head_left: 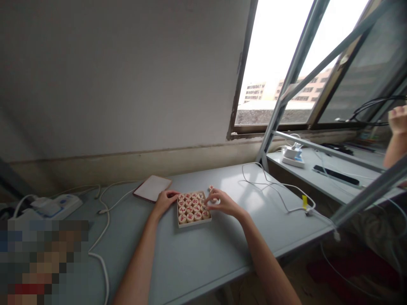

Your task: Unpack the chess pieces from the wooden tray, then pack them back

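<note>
A shallow white box [194,223] on the desk holds rows of round, cream-coloured Chinese chess pieces [190,209] with mostly red characters. My left hand [165,204] grips the box's far left corner, its fingers along the edge. Over the right side of the box, my right hand [223,203] has thumb and forefinger curled in a pinch at a piece in the right-hand column; the fingers partly cover it. Just beyond that hand a single loose piece [211,187] rests on the desk. Behind my left hand lies a flat white lid [154,187] with a dark red edge.
White cables [106,220] run over the left of the grey desk [190,258], near a power strip [65,206]. More cable [286,207] loops at the right. A metal frame post [276,114] stands by the window. Another person's hand [397,120] shows at far right.
</note>
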